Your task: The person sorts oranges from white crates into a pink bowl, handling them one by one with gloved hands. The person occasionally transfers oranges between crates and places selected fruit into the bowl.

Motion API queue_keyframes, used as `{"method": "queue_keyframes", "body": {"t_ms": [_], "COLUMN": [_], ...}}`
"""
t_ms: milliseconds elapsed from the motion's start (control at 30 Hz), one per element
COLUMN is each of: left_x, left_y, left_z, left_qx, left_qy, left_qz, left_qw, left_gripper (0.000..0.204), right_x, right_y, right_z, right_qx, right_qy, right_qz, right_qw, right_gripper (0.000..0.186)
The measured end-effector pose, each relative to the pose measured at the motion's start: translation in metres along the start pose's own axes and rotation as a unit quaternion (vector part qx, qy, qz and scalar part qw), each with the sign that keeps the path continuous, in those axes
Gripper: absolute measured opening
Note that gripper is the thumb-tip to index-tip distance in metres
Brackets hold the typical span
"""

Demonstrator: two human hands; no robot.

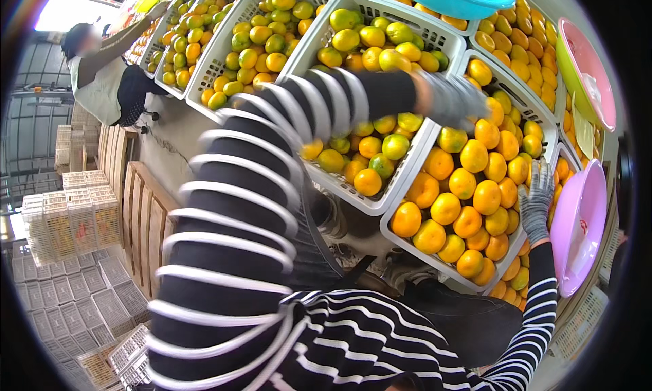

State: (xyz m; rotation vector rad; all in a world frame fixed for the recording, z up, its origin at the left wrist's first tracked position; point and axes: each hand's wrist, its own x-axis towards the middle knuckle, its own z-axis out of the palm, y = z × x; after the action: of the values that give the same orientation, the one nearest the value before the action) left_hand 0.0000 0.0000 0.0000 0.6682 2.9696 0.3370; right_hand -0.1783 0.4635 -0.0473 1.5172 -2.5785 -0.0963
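Head view, right of centre: loose oranges (486, 197) heaped in a pale crate (422, 256), between the two hands. Over the heap's upper end, a grey-gloved left hand (456, 104), stretched in from the left of the frame. Fingers smeared by blur; cannot tell whether spread, pressed together or pinching a fruit. At the heap's right edge, a grey-gloved right hand (538, 195), fingers extended, thumb apart, laid over the crate's rim beside the outermost oranges; cannot tell whether touching them.

Hidden behind the striped left sleeve (238, 207): part of the fruit in the neighbouring crate (370, 204). Covered by the left hand: some fruit near the top of the oranges' own crate. Cut off by the frame's upper edge: a blue basin (468, 9). At right, contents of a purple bowl (570, 207) hard to make out. In the upper left, small and bent by the lens, another person (98, 95).
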Motion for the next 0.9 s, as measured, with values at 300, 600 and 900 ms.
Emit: {"method": "queue_keyframes", "body": {"t_ms": [300, 600, 900], "left_x": [-0.313, -0.192, -0.118], "left_y": [-0.074, -0.028, -0.022], "left_z": [-0.056, -0.105, -0.063], "left_qx": [-0.537, -0.416, -0.481], "left_qy": [0.405, 0.306, 0.228], "left_qz": [-0.389, -0.325, -0.269], "left_qw": [0.630, 0.792, 0.803], "left_gripper": [0.036, 0.031, 0.028], "right_x": [0.173, 0.262, 0.154], "right_y": [-0.323, -0.504, -0.149], "right_z": [-0.037, -0.014, -0.092], "right_qx": [0.509, 0.281, 0.412], "right_qy": [0.003, 0.017, 0.058], "right_qz": [-0.189, -0.127, 0.021], "right_qw": [0.839, 0.951, 0.909], "right_gripper": [0.039, 0.054, 0.061]}}
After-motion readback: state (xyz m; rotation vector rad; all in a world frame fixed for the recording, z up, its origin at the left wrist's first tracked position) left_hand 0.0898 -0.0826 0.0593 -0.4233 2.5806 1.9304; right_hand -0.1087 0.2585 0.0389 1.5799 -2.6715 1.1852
